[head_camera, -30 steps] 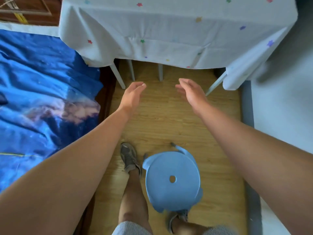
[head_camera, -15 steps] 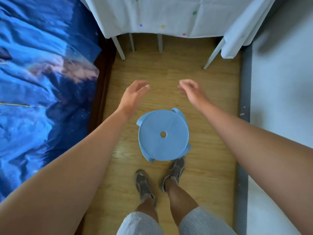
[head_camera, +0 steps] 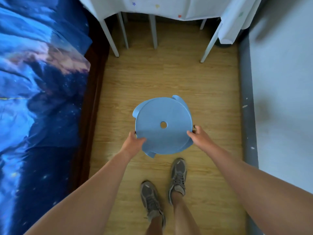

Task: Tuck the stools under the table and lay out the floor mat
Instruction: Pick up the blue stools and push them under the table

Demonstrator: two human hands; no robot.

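Note:
A round light-blue plastic stool (head_camera: 162,116) with a small hole in its seat stands on the wooden floor in front of my feet. My left hand (head_camera: 133,141) grips the seat's near-left rim, thumb on top. My right hand (head_camera: 199,137) grips the near-right rim the same way. The table (head_camera: 169,9) under a white cloth with coloured stars is at the top, its white legs showing below the cloth. Between them are further thin white legs (head_camera: 153,29), but what they belong to is hidden. No floor mat is in view.
A bed with a blue galaxy-print cover (head_camera: 39,99) and dark wooden frame lines the left side. A pale wall with a grey skirting (head_camera: 245,99) closes the right. The wooden floor strip (head_camera: 169,78) between them runs from my shoes (head_camera: 177,177) to the table legs.
Both hands dropped from open in the air above the stool to its seat rim and closed on it. The view moved down and closer over the stool.

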